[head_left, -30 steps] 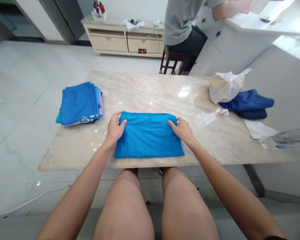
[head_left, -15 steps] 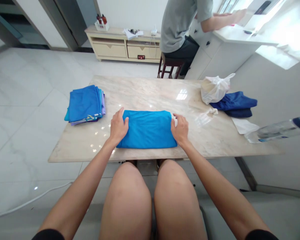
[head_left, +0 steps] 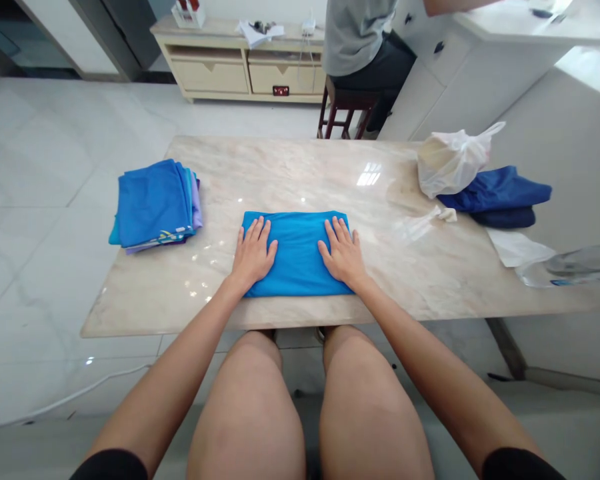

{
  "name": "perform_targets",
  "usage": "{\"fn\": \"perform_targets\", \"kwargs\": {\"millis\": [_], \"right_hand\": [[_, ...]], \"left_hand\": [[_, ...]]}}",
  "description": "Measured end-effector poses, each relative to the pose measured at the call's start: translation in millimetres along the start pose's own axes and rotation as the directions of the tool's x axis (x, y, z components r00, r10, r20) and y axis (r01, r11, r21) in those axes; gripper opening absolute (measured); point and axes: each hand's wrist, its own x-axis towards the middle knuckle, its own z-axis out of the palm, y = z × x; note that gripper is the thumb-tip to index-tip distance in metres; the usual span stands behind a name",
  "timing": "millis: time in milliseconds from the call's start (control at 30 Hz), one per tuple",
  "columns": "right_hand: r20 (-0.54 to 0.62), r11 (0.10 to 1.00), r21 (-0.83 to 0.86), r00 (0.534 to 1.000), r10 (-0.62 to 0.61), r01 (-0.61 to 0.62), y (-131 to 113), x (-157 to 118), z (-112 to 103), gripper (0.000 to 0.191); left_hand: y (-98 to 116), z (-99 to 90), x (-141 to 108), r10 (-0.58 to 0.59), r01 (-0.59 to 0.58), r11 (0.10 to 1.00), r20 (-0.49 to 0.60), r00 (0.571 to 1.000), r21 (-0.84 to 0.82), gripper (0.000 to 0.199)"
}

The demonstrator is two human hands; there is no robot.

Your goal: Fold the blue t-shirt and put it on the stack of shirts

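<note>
A bright blue piece of cloth (head_left: 299, 257), folded into a flat rectangle, lies near the front edge of the marble-patterned table (head_left: 280, 177). My left hand (head_left: 254, 253) rests flat on its left end, fingers stretched out and pointing away from me. On the right end my right hand (head_left: 343, 255) lies the same way, palm down with the fingers spread. Neither hand grips the cloth. Whether it is a shirt or another garment I cannot tell. To the left sits a stack of folded clothes (head_left: 153, 203), with blue, teal and purple layers.
At the table's right are a white plastic bag (head_left: 453, 163), dark blue cloth (head_left: 505, 193), a white paper (head_left: 517, 247) and a clear bottle (head_left: 575, 263) lying down. A person in a grey shirt (head_left: 357, 40) sits on a stool (head_left: 350, 103) beyond the table.
Both hands have moved from the cloth's side edges inward onto its top and flattened there. The camera view has tipped down a little.
</note>
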Motion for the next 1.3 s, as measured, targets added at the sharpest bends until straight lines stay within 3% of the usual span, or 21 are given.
{"fn": "perform_targets", "kwargs": {"millis": [100, 233, 333, 433, 533, 633, 667, 700, 767, 867, 933, 1000, 1067, 1167, 1300], "right_hand": [[0.038, 1.000, -0.019, 0.999, -0.006, 0.007, -4, 4, -6, 0.068], [0.010, 1.000, -0.026, 1.000, -0.008, 0.008, -20, -37, -7, 0.065], [0.042, 0.982, 0.006, 0.981, -0.188, 0.188, -29, -80, -4, 0.064], [0.095, 0.950, 0.013, 0.945, -0.313, 0.313, -22, -94, -7, 0.065], [0.152, 0.915, 0.026, 0.903, -0.402, 0.403, 3, -64, -20, 0.065], [0.247, 0.840, 0.042, 0.809, -0.534, 0.541, 40, -6, -39, 0.063], [0.275, 0.834, 0.028, 0.797, -0.537, 0.552, 52, 13, -44, 0.063], [0.291, 0.845, 0.000, 0.809, -0.511, 0.534, 61, 29, -49, 0.062], [0.264, 0.899, -0.083, 0.880, -0.396, 0.429, 69, 48, -52, 0.064], [0.056, 0.971, -0.129, 0.980, -0.194, 0.199, 46, 30, -40, 0.069], [-0.038, 0.994, -0.080, 0.997, -0.074, 0.070, 19, -6, -28, 0.072], [-0.042, 1.000, -0.029, 0.999, 0.006, -0.007, -3, -42, -16, 0.077], [-0.028, 1.000, 0.008, 0.999, -0.021, 0.022, -10, -58, -9, 0.078], [0.013, 0.992, 0.039, 0.992, -0.123, 0.123, 4, -35, -5, 0.075], [0.113, 0.978, 0.051, 0.972, -0.205, 0.201, 18, 8, -8, 0.070]], "left_hand": [[9, -1.8, 2, -0.049, 0.049, 0.999, 0.013, 0.999, 0.009, 0.071], [20, -1.7, -22, -0.095, 0.095, 0.995, 0.016, 0.995, 0.014, 0.071], [29, -3.6, -43, -0.137, 0.137, 0.990, 0.004, 0.991, 0.025, 0.073], [47, -15.3, -51, -0.187, 0.188, 0.975, -0.016, 0.982, 0.118, 0.074], [71, -40.4, -55, -0.139, 0.117, 0.951, 0.058, 0.989, 0.287, 0.072], [86, -70.7, -65, -0.093, -0.014, 0.929, 0.270, 0.958, 0.370, 0.069], [89, -79.3, -69, -0.096, -0.038, 0.927, 0.335, 0.937, 0.373, 0.067], [90, -86.2, -72, -0.106, -0.047, 0.926, 0.378, 0.920, 0.375, 0.064], [89, -91.9, -74, -0.132, -0.018, 0.927, 0.371, 0.919, 0.375, 0.059], [82, -75.5, -65, -0.067, 0.009, 0.965, 0.212, 0.975, 0.262, 0.059], [75, -51.2, -54, 0.078, -0.094, 0.989, 0.137, 0.987, 0.118, 0.063], [67, -24.9, -44, 0.204, -0.207, 0.978, 0.115, 0.972, 0.015, 0.066], [58, -3.9, -35, 0.232, -0.232, 0.973, 0.112, 0.966, -0.014, 0.069], [51, 11.8, -23, 0.166, -0.168, 0.986, 0.101, 0.981, 0.015, 0.073], [60, 9.1, -24, 0.069, -0.079, 0.994, 0.127, 0.989, 0.077, 0.074]]}}
